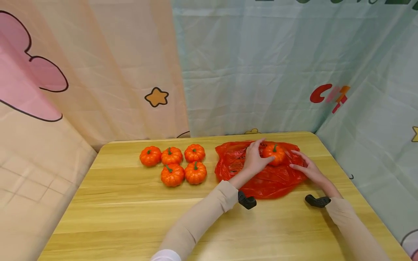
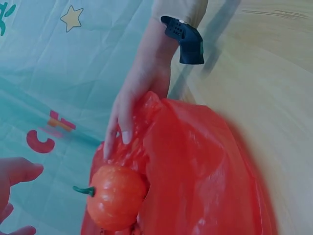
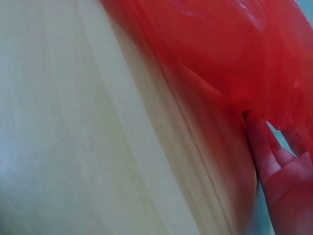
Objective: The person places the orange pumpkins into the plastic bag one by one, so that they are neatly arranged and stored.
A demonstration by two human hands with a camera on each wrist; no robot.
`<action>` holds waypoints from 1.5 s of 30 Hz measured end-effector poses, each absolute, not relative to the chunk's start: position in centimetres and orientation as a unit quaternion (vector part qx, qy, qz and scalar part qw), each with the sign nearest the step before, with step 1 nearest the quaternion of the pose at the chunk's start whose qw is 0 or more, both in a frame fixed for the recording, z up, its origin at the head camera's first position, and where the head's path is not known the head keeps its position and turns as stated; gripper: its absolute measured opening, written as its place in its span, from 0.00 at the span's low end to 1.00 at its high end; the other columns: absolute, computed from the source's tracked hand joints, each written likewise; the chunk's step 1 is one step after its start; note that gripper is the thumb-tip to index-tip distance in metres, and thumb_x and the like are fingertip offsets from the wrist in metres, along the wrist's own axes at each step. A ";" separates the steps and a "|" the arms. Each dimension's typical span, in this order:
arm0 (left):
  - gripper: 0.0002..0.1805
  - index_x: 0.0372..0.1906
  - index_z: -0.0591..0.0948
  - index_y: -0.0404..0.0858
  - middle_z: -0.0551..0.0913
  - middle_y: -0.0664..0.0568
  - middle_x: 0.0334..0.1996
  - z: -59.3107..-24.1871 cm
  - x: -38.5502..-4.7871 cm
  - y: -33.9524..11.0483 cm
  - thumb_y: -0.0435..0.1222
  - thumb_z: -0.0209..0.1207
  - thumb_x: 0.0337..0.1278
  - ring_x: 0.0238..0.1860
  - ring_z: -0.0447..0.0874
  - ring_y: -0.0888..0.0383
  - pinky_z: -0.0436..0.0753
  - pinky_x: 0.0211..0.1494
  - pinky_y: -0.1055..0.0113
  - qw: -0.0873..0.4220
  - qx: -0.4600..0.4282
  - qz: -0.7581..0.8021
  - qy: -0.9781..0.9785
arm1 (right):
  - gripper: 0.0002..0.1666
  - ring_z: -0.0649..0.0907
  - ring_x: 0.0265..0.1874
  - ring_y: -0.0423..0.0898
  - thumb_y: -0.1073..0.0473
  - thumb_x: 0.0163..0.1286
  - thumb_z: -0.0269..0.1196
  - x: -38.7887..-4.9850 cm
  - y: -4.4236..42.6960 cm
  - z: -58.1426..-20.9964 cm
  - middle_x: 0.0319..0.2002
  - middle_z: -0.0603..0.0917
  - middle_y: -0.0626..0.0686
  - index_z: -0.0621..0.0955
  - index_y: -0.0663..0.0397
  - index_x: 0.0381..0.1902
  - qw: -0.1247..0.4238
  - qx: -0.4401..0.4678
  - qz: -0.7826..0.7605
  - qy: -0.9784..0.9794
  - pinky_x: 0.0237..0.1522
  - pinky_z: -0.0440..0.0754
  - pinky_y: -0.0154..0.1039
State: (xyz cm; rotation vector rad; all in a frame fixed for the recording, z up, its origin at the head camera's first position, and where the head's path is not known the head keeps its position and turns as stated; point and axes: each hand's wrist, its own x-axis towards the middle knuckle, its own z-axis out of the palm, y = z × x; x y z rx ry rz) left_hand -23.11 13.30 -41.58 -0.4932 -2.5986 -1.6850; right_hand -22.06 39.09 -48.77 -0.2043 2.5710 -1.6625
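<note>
At the far left of the set, five pumpkins (image 1: 172, 175) sit close together on the table (image 1: 130, 217), three behind and two in front. Their glossy ribbed skins suggest smooth, hard, probably light shells; each would likely be best taken by its sides.

To their right lies the bag (image 1: 267, 185), spread flat and creased. It looks like thin, limp film: almost weightless, slippery, quick to cling and fold, and likely to tear if pulled hard at one spot. An edge or a bunched fold should give the surest hold.

Over the bag's middle is the left hand (image 1: 254, 160), fingers spread and closed on nothing. Its thumb is right at the near side of the sixth pumpkin (image 1: 274, 156), but contact is uncertain.

That pumpkin rests on the bag toward its right half, its green stem (image 1: 275, 147) showing. Whether its base sits inside the mouth cannot be told. The curved sides look the soundest place to hold; the thin stem would be a poor handle and might snap.

Farthest right, the right hand (image 1: 309, 171) is at the bag's edge, fingers extended and apart, touching the film without a visible pinch.
</note>
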 end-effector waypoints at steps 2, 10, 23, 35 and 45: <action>0.37 0.68 0.67 0.50 0.68 0.51 0.67 -41.3 -22.9 12.6 0.38 0.68 0.53 0.67 0.64 0.50 0.73 0.65 0.54 0.005 -0.159 -0.542 -0.825 | 0.37 0.64 0.54 0.26 0.55 0.72 0.56 -22.1 39.1 -48.7 0.72 0.51 0.66 0.56 0.52 0.74 0.036 -0.065 -0.539 0.839 0.48 0.69 0.14; 0.36 0.68 0.68 0.49 0.70 0.52 0.65 -40.2 -22.0 9.6 0.38 0.67 0.53 0.66 0.67 0.51 0.72 0.66 0.54 0.027 -0.169 -0.550 -0.818 | 0.39 0.54 0.66 0.65 0.52 0.73 0.56 -22.0 39.2 -48.2 0.74 0.46 0.69 0.53 0.52 0.75 0.049 -0.052 -0.524 0.848 0.46 0.66 0.12; 0.36 0.68 0.68 0.46 0.70 0.48 0.66 -39.4 -20.8 3.2 0.37 0.67 0.52 0.67 0.67 0.45 0.70 0.66 0.47 0.068 -0.161 -0.539 -0.824 | 0.38 0.61 0.53 0.25 0.54 0.73 0.55 -21.8 39.1 -48.4 0.72 0.49 0.69 0.54 0.52 0.75 0.044 -0.067 -0.519 0.851 0.47 0.68 0.13; 0.35 0.66 0.70 0.41 0.72 0.42 0.63 -39.5 -20.8 -2.7 0.33 0.68 0.50 0.60 0.69 0.44 0.73 0.62 0.47 0.130 -0.138 -0.556 -0.809 | 0.37 0.59 0.55 0.25 0.55 0.73 0.55 -21.8 39.1 -48.4 0.72 0.48 0.68 0.55 0.50 0.75 0.037 -0.081 -0.522 0.848 0.47 0.66 0.13; 0.32 0.62 0.73 0.38 0.75 0.43 0.60 -40.1 -21.1 -8.2 0.31 0.69 0.49 0.60 0.72 0.47 0.74 0.59 0.45 0.219 -0.106 -0.604 -0.759 | 0.37 0.60 0.51 0.22 0.56 0.73 0.55 -21.7 39.2 -48.6 0.72 0.48 0.67 0.54 0.48 0.75 0.035 -0.079 -0.520 0.850 0.46 0.67 0.13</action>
